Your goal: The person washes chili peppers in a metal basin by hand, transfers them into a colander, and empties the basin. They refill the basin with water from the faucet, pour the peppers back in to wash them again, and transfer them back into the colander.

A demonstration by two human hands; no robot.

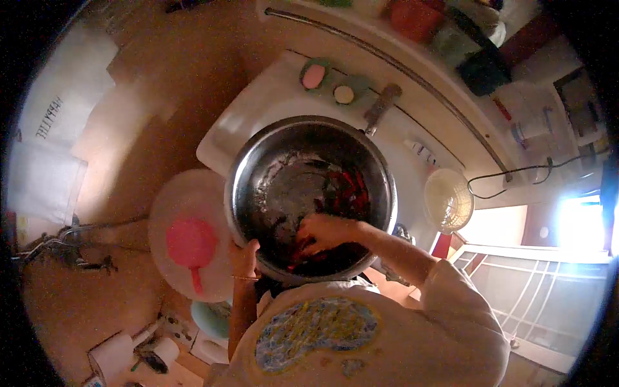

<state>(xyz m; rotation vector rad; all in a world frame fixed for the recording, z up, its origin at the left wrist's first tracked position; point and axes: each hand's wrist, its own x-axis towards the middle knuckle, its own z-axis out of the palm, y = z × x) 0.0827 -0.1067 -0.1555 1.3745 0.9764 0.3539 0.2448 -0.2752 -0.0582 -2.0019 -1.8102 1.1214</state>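
Observation:
A large round metal basin (240, 168) sits over the white sink in front of me, its inside dark and shiny, with what looks like water in it. My left hand (245, 258) grips the basin's rim at the lower left, thumb on the edge. Inside, my right hand (325, 233) reaches down near the bottom, its fingers curled and pressed together against something dark red. More red material (348, 190) lies along the right side of the basin. It could be cloth or thin pieces; dim light hides its kind.
A pink dipper (191, 242) lies on a pale round lid or tub (162, 213) at left. Behind the basin are a faucet (385, 106), a pink soap (314, 76) and a round pale soap (343, 95). A cream basket (448, 201) stands right, near a black cable (509, 173).

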